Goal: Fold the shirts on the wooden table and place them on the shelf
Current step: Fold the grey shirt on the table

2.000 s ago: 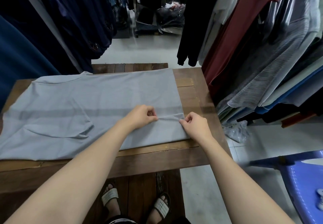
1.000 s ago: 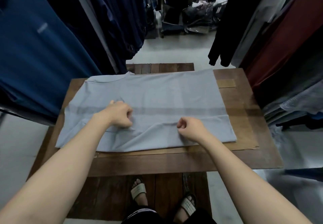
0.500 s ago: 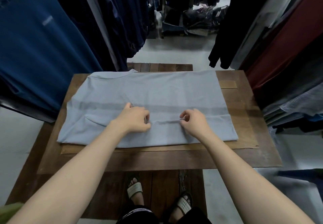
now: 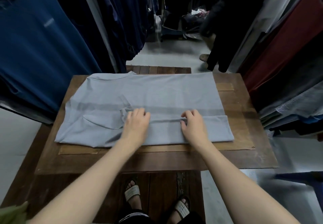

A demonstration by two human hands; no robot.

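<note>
Head view: grey t-shirt (image 4: 157,92) lies flat across the wooden counter (image 4: 253,153), its near long side already folded over as 1 band. Left grip (image 4: 137,125) is loose, fingers resting on the band's edge by the sleeve, holding nothing. Right grip (image 4: 193,125) is narrow, thumb and fingertips pinching that same edge. Step, my guess: lengthwise fold 1, setting the crease. Next calls for folding the far side in to match, then crosswise folds. Shelf not in view; hanging clothes (image 4: 43,57) crowd both sides.
</note>
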